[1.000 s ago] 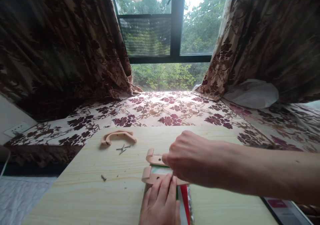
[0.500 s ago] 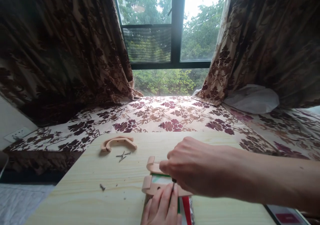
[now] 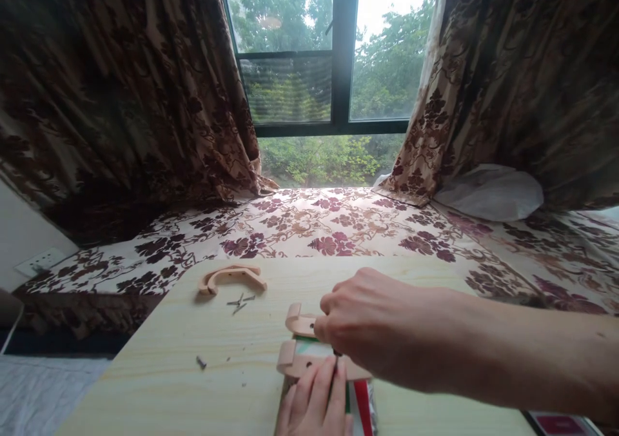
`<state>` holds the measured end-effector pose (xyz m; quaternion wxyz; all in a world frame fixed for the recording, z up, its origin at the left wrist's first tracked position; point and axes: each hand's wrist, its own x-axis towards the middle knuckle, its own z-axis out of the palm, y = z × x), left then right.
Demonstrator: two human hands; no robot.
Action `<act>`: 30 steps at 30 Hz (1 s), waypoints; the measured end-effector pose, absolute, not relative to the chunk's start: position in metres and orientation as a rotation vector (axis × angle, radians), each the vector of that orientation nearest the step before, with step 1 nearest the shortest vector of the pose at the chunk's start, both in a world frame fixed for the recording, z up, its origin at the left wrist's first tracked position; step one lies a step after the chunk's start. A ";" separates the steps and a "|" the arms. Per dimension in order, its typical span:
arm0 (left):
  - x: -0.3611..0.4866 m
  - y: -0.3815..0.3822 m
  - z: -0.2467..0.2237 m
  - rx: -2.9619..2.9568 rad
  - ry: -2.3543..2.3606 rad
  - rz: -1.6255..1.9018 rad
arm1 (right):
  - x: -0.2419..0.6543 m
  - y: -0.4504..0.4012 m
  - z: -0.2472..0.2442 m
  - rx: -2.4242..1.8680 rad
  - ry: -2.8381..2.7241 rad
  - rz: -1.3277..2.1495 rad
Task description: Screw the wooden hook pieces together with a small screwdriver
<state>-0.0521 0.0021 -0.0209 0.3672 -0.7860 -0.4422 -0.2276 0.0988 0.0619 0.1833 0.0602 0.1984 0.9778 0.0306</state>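
Note:
My right hand point(image 3: 362, 323) is closed around a screwdriver, its grip mostly hidden in the fist. The thin dark shaft point(image 3: 337, 358) points down at the near wooden piece. That pale wooden piece point(image 3: 290, 360) has a curled end and a dark hole, and lies across a pack point(image 3: 362, 400) with green, white and red print. My left hand point(image 3: 314, 400) presses its fingers together on this piece, around the shaft's tip; whether a screw is there I cannot tell. Just behind lies a matching wooden piece point(image 3: 297, 320), partly covered by my right hand.
Two curved wooden pieces point(image 3: 232, 271) lie at the table's far left, with several loose screws point(image 3: 238, 304) in front of them. Another screw point(image 3: 201, 362) lies nearer me. A dark-edged flat object point(image 3: 556, 423) shows at lower right. Beyond the table point(image 3: 159, 358) is a flower-patterned cloth point(image 3: 309, 223).
My right fist has turned and shifted slightly right, uncovering a hole in the far wooden piece. My left hand stays pressed on the near piece. The whole view has shifted slightly.

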 end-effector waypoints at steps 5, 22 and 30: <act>-0.051 0.000 -0.019 -2.046 -1.129 -0.593 | 0.096 0.060 0.181 0.703 2.867 0.100; -0.051 -0.004 -0.017 -2.099 -1.176 -0.553 | 0.133 0.058 0.171 1.082 3.088 -0.199; -0.053 -0.002 -0.015 -2.090 -1.153 -0.534 | 0.146 0.033 0.122 1.587 3.233 -0.823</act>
